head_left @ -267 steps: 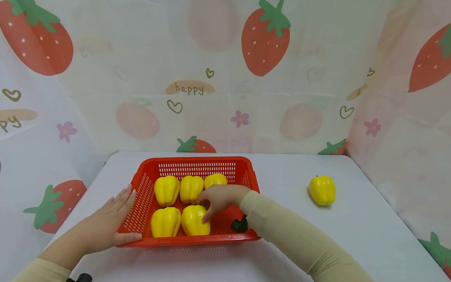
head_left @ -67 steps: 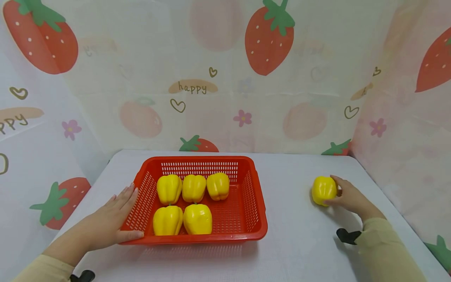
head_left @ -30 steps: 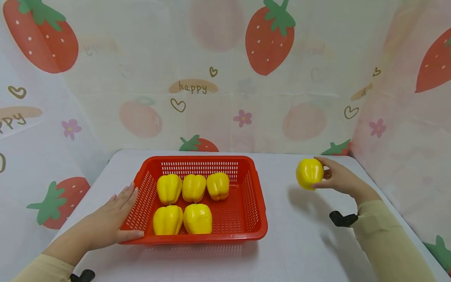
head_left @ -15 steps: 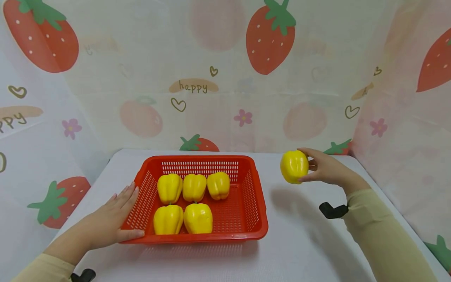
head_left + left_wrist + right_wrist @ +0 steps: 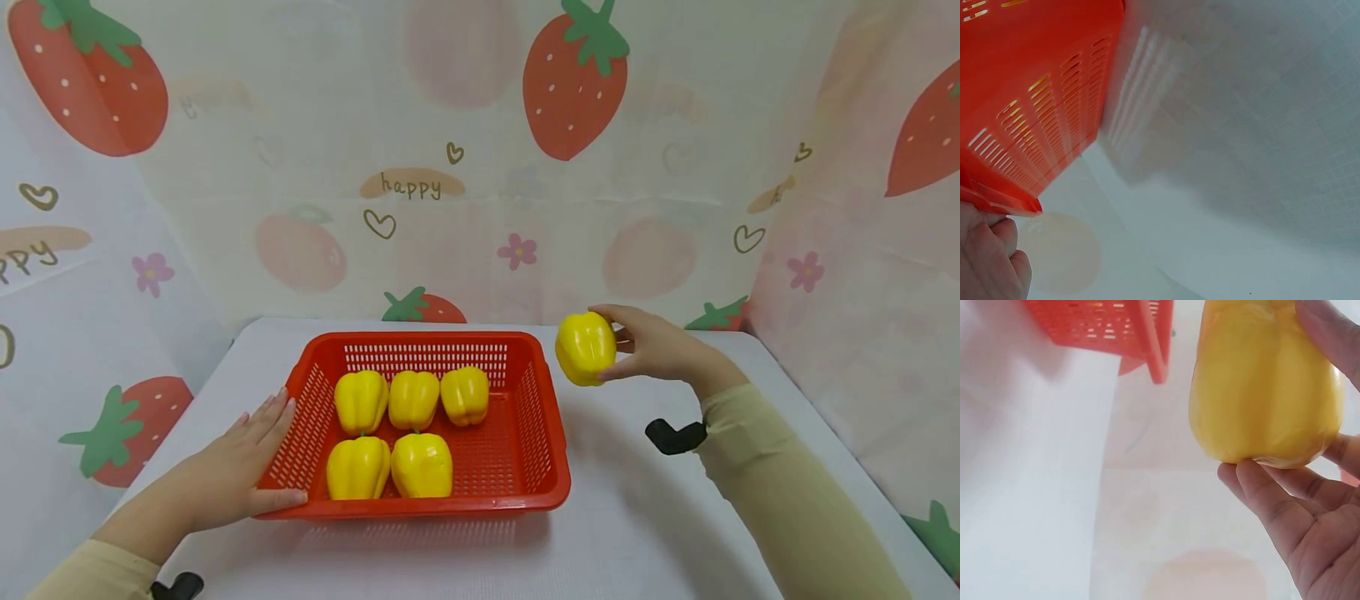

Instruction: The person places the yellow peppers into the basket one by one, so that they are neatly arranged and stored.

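Note:
In the head view my right hand [image 5: 656,348] holds a yellow bell pepper [image 5: 586,348] in the air, just beyond the right rim of a red plastic basket [image 5: 558,450]. Thumb and fingertips grip the pepper [image 5: 1266,387] from its sides in the right wrist view. My left hand [image 5: 225,475] rests along the basket's left side, fingers straight, thumb on the front rim. The left wrist view shows the basket's slotted outer wall [image 5: 1041,119] above part of that hand [image 5: 991,256]. Inside the basket, three yellow bell peppers [image 5: 414,400] form the back row and two [image 5: 358,468] the front.
The basket stands on a white table [image 5: 600,533]; its right part shows bare red floor [image 5: 491,450]. Behind and at both sides hang cloth walls [image 5: 480,233] printed with strawberries. A black strap piece [image 5: 675,436] sticks out at my right wrist.
My right hand has left the basket, taken the lone bell pepper off the table at right, raised it and carried it left towards the basket. My left hand has stayed put.

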The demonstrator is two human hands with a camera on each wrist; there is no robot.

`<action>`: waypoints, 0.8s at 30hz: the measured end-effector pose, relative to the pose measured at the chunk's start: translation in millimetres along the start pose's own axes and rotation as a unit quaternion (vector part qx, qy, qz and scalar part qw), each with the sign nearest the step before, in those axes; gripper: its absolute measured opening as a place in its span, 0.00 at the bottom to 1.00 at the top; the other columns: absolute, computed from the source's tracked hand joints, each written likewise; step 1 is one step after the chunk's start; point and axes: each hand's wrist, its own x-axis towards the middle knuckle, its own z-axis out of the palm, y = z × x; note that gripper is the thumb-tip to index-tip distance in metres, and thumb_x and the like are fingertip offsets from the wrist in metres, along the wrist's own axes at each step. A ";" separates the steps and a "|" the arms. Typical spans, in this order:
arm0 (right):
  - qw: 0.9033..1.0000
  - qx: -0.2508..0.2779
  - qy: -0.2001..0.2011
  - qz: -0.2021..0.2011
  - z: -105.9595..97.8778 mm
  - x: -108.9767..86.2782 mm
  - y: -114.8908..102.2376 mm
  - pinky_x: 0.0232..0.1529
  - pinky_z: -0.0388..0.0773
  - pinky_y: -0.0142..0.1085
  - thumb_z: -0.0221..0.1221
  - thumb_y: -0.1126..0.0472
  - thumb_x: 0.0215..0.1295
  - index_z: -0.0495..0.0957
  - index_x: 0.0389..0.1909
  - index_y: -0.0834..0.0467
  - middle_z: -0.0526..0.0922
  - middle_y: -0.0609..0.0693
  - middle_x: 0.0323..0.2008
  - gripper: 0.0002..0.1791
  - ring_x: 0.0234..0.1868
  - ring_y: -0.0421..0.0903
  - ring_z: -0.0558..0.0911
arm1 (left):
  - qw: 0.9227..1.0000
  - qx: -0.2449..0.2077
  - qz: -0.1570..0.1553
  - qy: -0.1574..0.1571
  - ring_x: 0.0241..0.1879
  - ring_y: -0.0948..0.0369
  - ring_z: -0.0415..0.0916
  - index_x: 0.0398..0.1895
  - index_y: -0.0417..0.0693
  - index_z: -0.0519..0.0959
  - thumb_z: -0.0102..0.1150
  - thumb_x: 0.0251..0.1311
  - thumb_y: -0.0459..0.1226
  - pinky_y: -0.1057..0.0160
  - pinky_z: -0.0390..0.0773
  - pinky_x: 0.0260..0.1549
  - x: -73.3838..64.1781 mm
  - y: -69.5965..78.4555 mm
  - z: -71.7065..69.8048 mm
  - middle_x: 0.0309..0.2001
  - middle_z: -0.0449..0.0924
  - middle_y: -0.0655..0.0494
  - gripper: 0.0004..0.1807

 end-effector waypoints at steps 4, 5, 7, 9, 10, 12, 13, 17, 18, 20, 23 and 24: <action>1.000 -0.001 -0.009 -0.015 3.7 5.8 -10.7 0.49 0.76 0.43 0.72 0.48 0.41 0.55 0.67 0.57 0.65 0.53 0.61 0.52 0.52 0.55 0.75 | 1.000 0.001 0.002 0.000 0.67 0.42 0.43 0.70 0.38 0.45 0.54 0.40 0.70 0.38 0.50 0.61 -0.4 1.0 -1.3 0.70 0.43 0.38 0.63; 1.000 0.001 -0.012 -0.017 4.8 7.3 -13.6 0.49 0.76 0.43 0.72 0.48 0.41 0.56 0.67 0.56 0.65 0.52 0.60 0.52 0.52 0.54 0.75 | 1.000 0.001 0.003 0.000 0.67 0.42 0.43 0.70 0.38 0.45 0.54 0.41 0.70 0.38 0.50 0.60 -0.5 1.1 -1.4 0.70 0.43 0.38 0.62; 1.000 0.004 -0.017 -0.020 7.6 10.0 -19.1 0.50 0.76 0.42 0.72 0.48 0.40 0.57 0.66 0.54 0.66 0.50 0.59 0.51 0.52 0.53 0.75 | 1.000 0.001 0.003 0.000 0.67 0.42 0.43 0.70 0.38 0.45 0.54 0.41 0.69 0.38 0.50 0.61 -0.6 1.3 -1.7 0.70 0.42 0.38 0.62; 0.999 0.005 -0.022 -0.029 10.9 12.9 -24.0 0.50 0.75 0.43 0.72 0.48 0.40 0.58 0.66 0.54 0.66 0.50 0.59 0.51 0.52 0.52 0.75 | 1.000 0.002 0.004 0.000 0.67 0.42 0.43 0.70 0.38 0.45 0.54 0.41 0.69 0.38 0.50 0.60 -0.4 0.9 -1.4 0.70 0.43 0.38 0.62; 0.999 0.005 -0.024 -0.036 12.8 14.6 -25.8 0.51 0.75 0.43 0.73 0.49 0.40 0.58 0.66 0.54 0.66 0.50 0.59 0.51 0.52 0.52 0.75 | 1.000 0.003 0.005 0.001 0.67 0.42 0.43 0.70 0.38 0.45 0.54 0.41 0.69 0.38 0.50 0.61 -0.4 0.6 -1.5 0.70 0.42 0.38 0.62; 0.998 0.007 -0.030 -0.046 16.6 18.0 -29.1 0.52 0.74 0.44 0.73 0.49 0.39 0.59 0.65 0.54 0.67 0.50 0.58 0.50 0.52 0.52 0.74 | 1.000 0.004 0.006 0.003 0.67 0.42 0.43 0.70 0.38 0.45 0.54 0.41 0.69 0.38 0.50 0.61 -0.3 0.0 -1.4 0.70 0.43 0.38 0.62; 0.998 0.007 -0.034 -0.051 18.5 19.5 -31.2 0.52 0.74 0.44 0.73 0.50 0.39 0.59 0.65 0.54 0.67 0.50 0.58 0.50 0.52 0.52 0.74 | 1.000 0.004 0.005 0.003 0.67 0.42 0.43 0.70 0.38 0.45 0.54 0.41 0.69 0.39 0.50 0.61 -0.4 -0.1 -1.3 0.70 0.42 0.38 0.62; 0.996 0.005 -0.053 -0.067 26.3 25.7 -39.6 0.53 0.74 0.43 0.73 0.50 0.39 0.59 0.64 0.54 0.67 0.49 0.58 0.50 0.53 0.51 0.74 | 1.000 0.002 0.007 0.006 0.68 0.42 0.43 0.70 0.38 0.45 0.54 0.41 0.69 0.39 0.49 0.61 -0.7 -0.3 -0.6 0.70 0.42 0.39 0.62; 0.996 0.004 -0.059 -0.069 28.3 27.0 -42.0 0.53 0.74 0.42 0.73 0.50 0.39 0.59 0.64 0.54 0.68 0.49 0.57 0.50 0.53 0.50 0.74 | 1.000 0.002 0.008 0.007 0.68 0.42 0.43 0.70 0.38 0.45 0.54 0.41 0.69 0.39 0.49 0.61 -0.8 -0.3 -0.6 0.70 0.42 0.39 0.62; 0.995 0.002 -0.068 -0.071 32.3 29.9 -46.1 0.53 0.74 0.41 0.73 0.49 0.39 0.60 0.64 0.53 0.68 0.47 0.57 0.49 0.53 0.48 0.73 | 1.000 0.000 0.008 0.007 0.68 0.43 0.42 0.70 0.38 0.45 0.54 0.41 0.69 0.39 0.49 0.61 -1.0 -0.1 -0.3 0.70 0.42 0.39 0.62; 0.994 0.002 -0.081 -0.067 38.6 33.9 -52.9 0.52 0.74 0.39 0.73 0.49 0.38 0.62 0.63 0.50 0.69 0.43 0.54 0.47 0.52 0.45 0.73 | 1.000 -0.002 0.005 0.005 0.68 0.43 0.42 0.70 0.38 0.44 0.54 0.41 0.69 0.39 0.48 0.62 -0.9 -0.5 0.8 0.70 0.42 0.39 0.62; 0.994 0.001 -0.084 -0.065 40.9 35.4 -55.2 0.52 0.74 0.39 0.73 0.49 0.38 0.62 0.62 0.49 0.69 0.42 0.53 0.46 0.52 0.44 0.73 | 1.000 -0.002 0.003 0.003 0.68 0.43 0.41 0.70 0.38 0.45 0.54 0.41 0.69 0.40 0.48 0.62 -0.8 -0.5 1.0 0.70 0.42 0.39 0.62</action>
